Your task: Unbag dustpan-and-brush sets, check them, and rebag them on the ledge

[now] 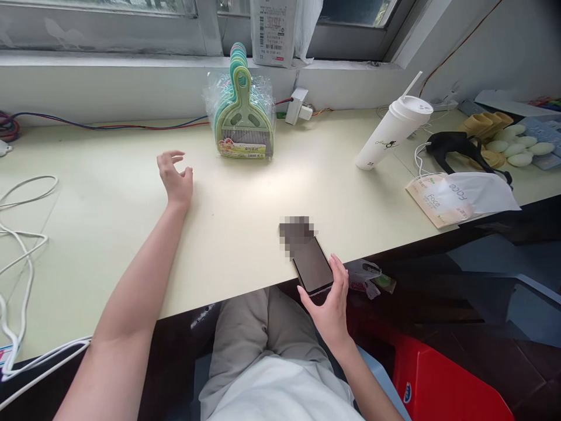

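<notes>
My right hand (328, 301) grips the lower end of a dark smartphone (313, 268), thumb on one side and fingers on the other. The phone lies over the table's front edge, screen up, and its far end is blurred out. My left hand (175, 180) rests on the pale table (236, 234) with its fingers loosely curled, thumb apart and nothing between them. Beyond it, by the wall, stands a plastic-wrapped stack of green mini dustpan and brush sets (243, 120).
A white lidded cup with a straw (388, 131) leans at the right. Beside it lie a paper packet (456, 196) and a black strap-like item (456, 149). White cables (26, 251) loop over the left side. A power adapter (298, 108) sits by the wall; a red stool (438, 374) is below.
</notes>
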Demonstrator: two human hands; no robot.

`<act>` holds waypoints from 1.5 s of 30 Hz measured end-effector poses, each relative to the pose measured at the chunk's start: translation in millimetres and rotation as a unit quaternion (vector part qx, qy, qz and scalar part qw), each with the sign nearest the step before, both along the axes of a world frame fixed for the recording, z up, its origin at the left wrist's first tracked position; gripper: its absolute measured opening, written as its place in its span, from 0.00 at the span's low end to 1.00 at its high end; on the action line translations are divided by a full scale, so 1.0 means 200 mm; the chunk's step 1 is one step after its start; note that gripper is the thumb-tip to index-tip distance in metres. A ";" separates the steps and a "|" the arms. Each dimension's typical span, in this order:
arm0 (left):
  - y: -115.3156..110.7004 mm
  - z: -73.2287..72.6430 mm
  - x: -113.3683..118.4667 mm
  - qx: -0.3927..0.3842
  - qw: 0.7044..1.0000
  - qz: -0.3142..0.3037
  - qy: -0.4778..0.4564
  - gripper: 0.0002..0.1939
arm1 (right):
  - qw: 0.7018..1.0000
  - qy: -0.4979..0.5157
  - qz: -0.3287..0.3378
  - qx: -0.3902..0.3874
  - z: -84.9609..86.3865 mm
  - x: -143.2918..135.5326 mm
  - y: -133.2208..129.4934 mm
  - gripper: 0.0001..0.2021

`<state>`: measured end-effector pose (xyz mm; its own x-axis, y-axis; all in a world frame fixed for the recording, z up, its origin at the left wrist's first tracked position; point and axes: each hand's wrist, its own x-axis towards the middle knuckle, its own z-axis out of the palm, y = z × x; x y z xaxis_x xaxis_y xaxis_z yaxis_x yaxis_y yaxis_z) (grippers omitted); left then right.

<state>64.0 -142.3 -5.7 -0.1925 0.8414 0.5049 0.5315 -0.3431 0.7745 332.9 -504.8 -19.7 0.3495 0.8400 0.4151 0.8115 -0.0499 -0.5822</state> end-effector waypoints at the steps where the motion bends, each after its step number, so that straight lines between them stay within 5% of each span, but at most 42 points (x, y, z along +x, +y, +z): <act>1: 0.00 0.00 0.00 -0.001 1.000 0.001 -0.002 0.22 | 1.000 0.000 0.000 0.001 0.00 0.00 0.00 0.41; 5: 0.00 0.01 0.00 0.014 1.000 -0.004 0.005 0.23 | 1.000 -0.001 -0.006 0.011 -0.02 -0.01 -0.01 0.41; 11: -0.04 0.02 -0.01 0.054 0.997 -0.023 0.043 0.10 | 0.995 -0.033 -0.083 0.041 -0.08 0.07 0.03 0.47; 19: -0.04 0.00 -0.03 0.046 0.998 -0.047 0.023 0.07 | 0.985 -0.051 -0.164 0.031 -0.12 0.81 0.31 0.53; 22: -0.04 -0.01 -0.03 0.048 0.998 -0.042 -0.006 0.15 | 0.985 -0.020 -0.171 -0.024 -0.08 1.06 0.44 0.53; 25: -0.04 -0.02 -0.04 0.066 0.996 -0.015 -0.062 0.25 | 0.981 0.014 -0.187 -0.053 -0.02 1.15 0.59 0.55; 28: -0.03 -0.02 -0.07 0.042 0.993 0.007 -0.113 0.24 | 0.983 -0.013 -0.178 0.048 0.03 0.99 0.81 0.57; 31: -0.02 -0.04 -0.10 -0.012 0.982 0.030 -0.186 0.16 | 0.985 0.022 -0.097 0.142 0.07 0.64 1.13 0.40; 34: -0.04 -0.07 -0.12 -0.032 0.958 0.051 -0.282 0.10 | 0.993 0.098 0.006 0.061 0.12 0.25 1.48 0.29; 37: -0.06 -0.09 -0.14 -0.036 0.945 0.052 -0.320 0.07 | 0.978 0.194 0.017 -0.072 0.17 -0.01 1.74 0.21; 45: -0.03 -0.08 -0.14 -0.073 0.944 0.035 -0.319 0.09 | 0.978 0.202 -0.044 -0.035 0.10 -0.07 1.87 0.14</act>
